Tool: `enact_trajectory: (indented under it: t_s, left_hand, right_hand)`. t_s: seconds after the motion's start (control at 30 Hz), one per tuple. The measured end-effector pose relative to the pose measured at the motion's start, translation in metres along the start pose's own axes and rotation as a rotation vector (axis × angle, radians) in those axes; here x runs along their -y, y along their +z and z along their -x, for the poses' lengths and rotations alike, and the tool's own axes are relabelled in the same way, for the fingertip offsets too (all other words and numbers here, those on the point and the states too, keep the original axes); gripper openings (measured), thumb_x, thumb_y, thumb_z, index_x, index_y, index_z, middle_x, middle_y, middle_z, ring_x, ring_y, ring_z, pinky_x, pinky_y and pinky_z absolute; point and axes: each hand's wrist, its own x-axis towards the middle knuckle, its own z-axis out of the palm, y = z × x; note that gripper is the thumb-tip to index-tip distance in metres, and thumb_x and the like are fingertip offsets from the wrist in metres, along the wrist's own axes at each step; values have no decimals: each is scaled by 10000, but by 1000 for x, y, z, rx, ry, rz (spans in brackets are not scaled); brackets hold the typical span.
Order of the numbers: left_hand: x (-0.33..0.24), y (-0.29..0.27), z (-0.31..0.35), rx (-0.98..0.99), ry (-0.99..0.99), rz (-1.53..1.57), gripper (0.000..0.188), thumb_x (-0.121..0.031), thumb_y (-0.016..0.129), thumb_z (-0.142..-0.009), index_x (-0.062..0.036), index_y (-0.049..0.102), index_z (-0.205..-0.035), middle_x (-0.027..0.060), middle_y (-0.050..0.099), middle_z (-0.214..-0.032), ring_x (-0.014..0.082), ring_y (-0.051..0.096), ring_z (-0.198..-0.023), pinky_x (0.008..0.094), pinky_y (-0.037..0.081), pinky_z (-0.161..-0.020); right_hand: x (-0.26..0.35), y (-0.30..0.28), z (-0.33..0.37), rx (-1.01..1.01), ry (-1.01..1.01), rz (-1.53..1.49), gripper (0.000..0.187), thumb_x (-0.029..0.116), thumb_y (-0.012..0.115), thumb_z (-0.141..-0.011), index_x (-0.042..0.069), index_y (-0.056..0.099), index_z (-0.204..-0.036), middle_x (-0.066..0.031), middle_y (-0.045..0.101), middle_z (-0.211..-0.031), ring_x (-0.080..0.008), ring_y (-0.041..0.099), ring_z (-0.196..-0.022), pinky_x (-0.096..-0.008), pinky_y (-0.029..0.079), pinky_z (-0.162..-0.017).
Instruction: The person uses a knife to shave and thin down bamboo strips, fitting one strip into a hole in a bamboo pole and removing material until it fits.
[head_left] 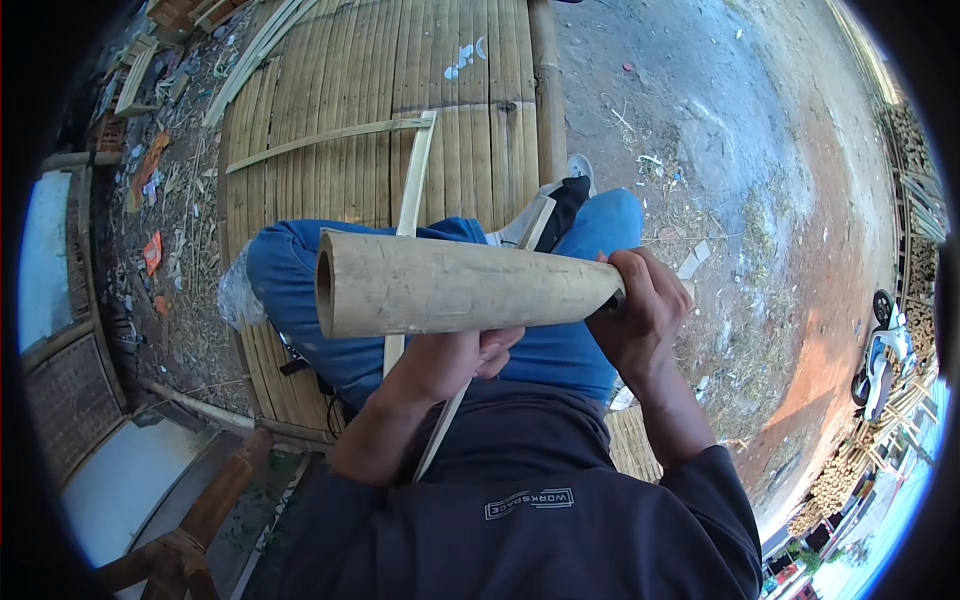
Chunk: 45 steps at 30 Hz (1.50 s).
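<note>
A thick pale bamboo tube [470, 285] lies across the view above my lap, its hollow end at the left and its tapered end at the right. My right hand [645, 305] is closed around that narrow end; a small dark spot shows beside the fingers. Below the tube, my left hand [490, 350] is closed and partly covered by it. A flat bamboo slat [440, 430] runs through the left fist, reappearing beyond the tube near my foot. Another slat [414, 180] passes under the tube, across my left leg.
I sit cross-legged on a bamboo-slat platform [330, 190]. A thin strip [320, 143] lies on it ahead, and more strips [262, 55] rest at the far left. Littered ground [170, 270] borders the left side. A motorbike [885, 355] and stacked poles [915, 250] stand far right.
</note>
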Motion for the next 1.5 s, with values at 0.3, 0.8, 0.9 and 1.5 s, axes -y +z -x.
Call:
enact_trajectory:
  t_s: [0.3,0.8,0.9,1.5]
  left_hand:
    - [-16,-8,-32,266,-48,152,437,-457,278,-1093,-89,454,-935,-40,355,-556,23,255,-404,185,228,-332]
    - [19,-23,-35,171,92,337,408,-281,467,-1074,-41,476,-1404,121,641,-1214,154,694,-976,330,577,-883]
    - [17,-6,-34,90,285,-4,411,-237,429,-1086,-41,383,-1443,190,673,-1140,185,697,-945,324,551,-883]
    - [-2,-28,-61,368,498,6,229,-182,534,-1043,-2,545,-1184,201,708,-826,250,724,-626,369,636,-561]
  right_hand:
    - [-7,8,5,-237,-123,-106,243,-11,774,-744,40,570,-865,-82,620,-709,-247,605,-561,-352,454,-511]
    - [-24,15,17,-93,28,-102,264,52,814,-710,61,591,-852,-89,620,-722,-268,628,-596,-361,472,-544]
    - [-30,11,24,-125,225,-173,302,59,798,-663,42,614,-902,-126,638,-719,-301,678,-646,-360,513,-602]
    - [-33,18,48,-68,413,-229,293,85,809,-687,11,615,-894,-169,657,-715,-299,708,-663,-355,525,-625]
